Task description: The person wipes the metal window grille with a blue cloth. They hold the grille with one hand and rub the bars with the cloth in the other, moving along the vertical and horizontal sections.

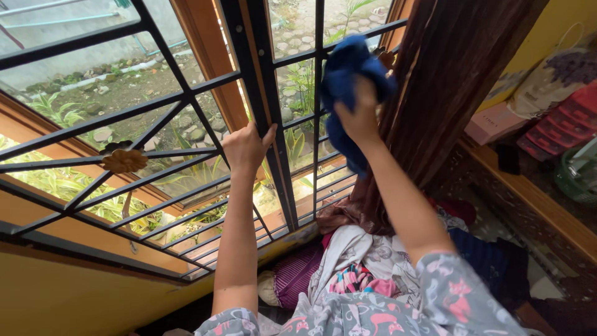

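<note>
My right hand [359,111] grips a dark blue cloth [348,74] and presses it against the window glass behind the black metal grille [186,99], near the brown curtain [448,87]. The cloth bunches above my fingers and hangs down past my wrist. My left hand [245,148] rests on the grille beside its thick vertical bar [261,93], fingers spread over the metal. Both arms reach up from patterned grey sleeves [448,298].
A wooden window frame [211,56] sits behind the grille, with garden plants and stones outside. A pile of clothes [360,267] lies under the window. At the right a wooden shelf [528,199] carries a pink box, a red crate and a green basket.
</note>
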